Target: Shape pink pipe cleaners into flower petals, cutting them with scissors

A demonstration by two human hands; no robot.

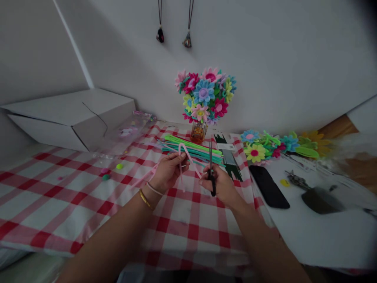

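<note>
My left hand (171,171) pinches a pink pipe cleaner (190,157) that is bent over into a narrow arch above the fingers. One leg of it slants down toward my right hand (219,182), which is closed around black-handled scissors (211,173) with the blades pointing up. Whether the right fingers also touch the pink end, I cannot tell. More pink pipe cleaners (144,177) lie on the cloth beside my left wrist. Behind both hands is a pile of green and teal pipe cleaners (191,142).
A glass vase (198,131) of fuzzy flowers (204,94) stands at the back. Left are a white box (73,110), a clear bag (123,133) and small pompoms (119,166). Right are loose flowers (255,152), a phone (269,186) and keys (297,180). A checked tablecloth (193,224) covers the table.
</note>
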